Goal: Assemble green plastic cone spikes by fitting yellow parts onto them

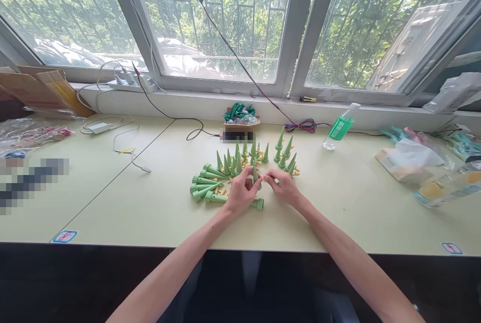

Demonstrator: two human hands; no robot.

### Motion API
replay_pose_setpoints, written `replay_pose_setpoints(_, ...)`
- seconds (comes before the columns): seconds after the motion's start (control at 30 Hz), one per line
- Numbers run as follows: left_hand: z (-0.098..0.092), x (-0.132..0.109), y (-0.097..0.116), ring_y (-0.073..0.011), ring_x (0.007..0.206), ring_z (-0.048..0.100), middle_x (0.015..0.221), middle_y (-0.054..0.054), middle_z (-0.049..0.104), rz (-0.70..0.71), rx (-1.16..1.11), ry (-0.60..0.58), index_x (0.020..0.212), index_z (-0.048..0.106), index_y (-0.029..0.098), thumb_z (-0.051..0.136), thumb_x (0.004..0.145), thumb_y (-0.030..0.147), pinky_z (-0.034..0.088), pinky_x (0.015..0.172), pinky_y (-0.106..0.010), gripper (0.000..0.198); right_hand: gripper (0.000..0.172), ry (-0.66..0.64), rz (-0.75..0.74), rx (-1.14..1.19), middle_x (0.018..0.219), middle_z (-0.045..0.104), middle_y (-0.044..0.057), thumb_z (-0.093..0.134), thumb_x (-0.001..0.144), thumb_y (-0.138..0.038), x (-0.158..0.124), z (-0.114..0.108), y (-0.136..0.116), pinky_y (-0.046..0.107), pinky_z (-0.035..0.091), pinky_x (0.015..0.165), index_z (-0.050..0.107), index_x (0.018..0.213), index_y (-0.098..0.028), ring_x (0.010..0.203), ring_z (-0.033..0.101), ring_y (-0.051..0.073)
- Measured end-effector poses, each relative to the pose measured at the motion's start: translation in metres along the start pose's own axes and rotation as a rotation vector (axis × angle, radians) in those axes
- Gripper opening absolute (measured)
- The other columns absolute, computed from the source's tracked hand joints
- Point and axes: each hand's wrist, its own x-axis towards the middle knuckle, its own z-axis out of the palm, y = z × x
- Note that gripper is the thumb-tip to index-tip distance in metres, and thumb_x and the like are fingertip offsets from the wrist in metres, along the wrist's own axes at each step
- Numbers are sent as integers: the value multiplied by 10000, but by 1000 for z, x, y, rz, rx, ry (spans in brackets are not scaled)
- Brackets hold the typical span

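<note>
My left hand is closed around a green plastic watering spike, its pointed end upward. My right hand pinches a small yellow peg against the side of that spike; the fingers partly cover it, so how far it is in I cannot tell. Left of my left hand, several green spikes lie on their sides with loose yellow pegs among them. One spike lies below my left hand. Behind both hands, several more spikes stand upright, some with yellow pegs in their sides.
A small cardboard box with green wrapping stands behind the spikes. To the right are a green-labelled bottle, a tissue box and a bottle lying down. Cables and plastic bags lie on the left.
</note>
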Motion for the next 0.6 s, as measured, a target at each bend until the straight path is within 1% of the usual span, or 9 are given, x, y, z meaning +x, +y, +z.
replay_pose_setpoints(0.1,1,0,1,-28,420,359,759,29,598,-1,-18,4,1060,519,203,586,895,322,292,421,-167,215,350,14,6,11,628,485,-16,435,985,-398,0,1,-1,246,352,546,546,729,-187,572,410,116)
replay_pose_setpoints(0.2,1,0,0,-31,429,394,834,5,621,-7,-42,9,1082,516,205,581,899,343,309,420,-172,238,301,21,8,49,663,534,-4,442,984,-389,0,1,-4,251,381,552,568,796,-189,600,477,128)
replay_pose_setpoints(0.3,1,0,0,-34,427,400,827,3,618,-19,-50,-1,1072,516,204,576,905,356,309,422,-178,234,214,22,-2,96,743,604,20,489,968,-372,0,1,-7,260,428,589,586,900,-194,678,556,150)
replay_pose_setpoints(0.37,1,0,0,-36,431,402,815,5,613,-25,-54,-5,1071,517,205,571,910,357,310,428,-181,229,178,25,-14,117,770,620,26,513,957,-358,0,1,-8,274,454,624,587,937,-198,711,575,159)
replay_pose_setpoints(0.5,1,0,1,-39,446,409,816,2,606,-22,-61,4,1062,519,201,568,913,345,307,441,-184,213,158,24,-18,136,777,624,24,523,951,-347,-1,1,-7,292,470,649,587,958,-203,714,583,163)
replay_pose_setpoints(0.6,2,1,1,-43,461,431,821,1,611,-21,-54,7,1059,521,200,570,912,332,322,455,-186,204,152,25,0,144,772,626,20,520,951,-339,-1,2,-5,288,465,642,582,933,-201,709,594,160)
